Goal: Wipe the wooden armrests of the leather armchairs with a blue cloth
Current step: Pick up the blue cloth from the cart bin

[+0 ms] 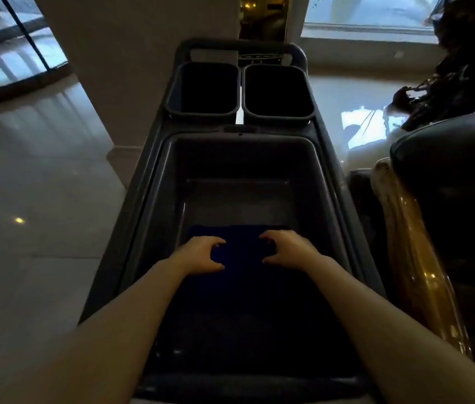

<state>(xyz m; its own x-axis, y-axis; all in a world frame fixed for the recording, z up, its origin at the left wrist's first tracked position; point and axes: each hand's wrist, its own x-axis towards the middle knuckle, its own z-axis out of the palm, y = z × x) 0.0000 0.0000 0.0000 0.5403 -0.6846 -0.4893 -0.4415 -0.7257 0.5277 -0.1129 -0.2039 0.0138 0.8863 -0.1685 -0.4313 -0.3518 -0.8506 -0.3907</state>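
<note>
The blue cloth [242, 243] is lain flat at the near end of the cart's large bin [154, 182]. The left hand [201, 255] and right hand [286, 249] are curled open upon it, apparently to gather it. The armchair's wooden armrest [405, 258], beside the cart's right edge, is not yet wiped.

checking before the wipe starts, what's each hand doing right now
Left hand: open, fingers curled over the blue cloth in the cart bin, not gripping it.
Right hand: open, fingers curled over the same cloth, holding nothing.
</note>
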